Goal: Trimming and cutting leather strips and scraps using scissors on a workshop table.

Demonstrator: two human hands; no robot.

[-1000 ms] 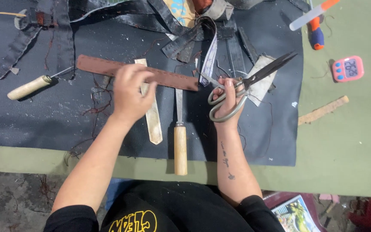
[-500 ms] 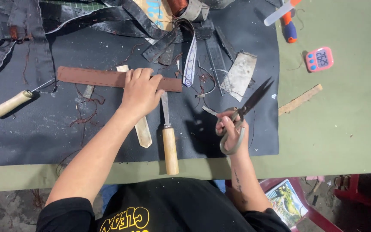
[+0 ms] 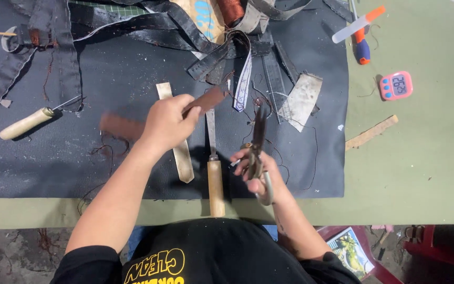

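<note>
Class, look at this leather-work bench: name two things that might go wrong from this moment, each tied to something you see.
1. The right hand holds metal scissors with blades pointing toward the left hand, which grips a brown leather strip; a slip might nick fingers.
2. A wooden-handled knife lies between both hands, handle over the dark mat's edge; a forearm might knock it off.

Matt brown leather strip [image 3: 132, 125]; metal scissors [image 3: 258, 152]; wooden-handled knife [image 3: 215, 173]; dusty black mat [image 3: 106, 68].

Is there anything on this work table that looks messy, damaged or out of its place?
Yes. Loose reddish threads and pale specks litter the dark mat, and black straps lie tangled at its top edge. Nothing looks spilled or broken. The brown leather strip in the left hand is blurred.
</note>
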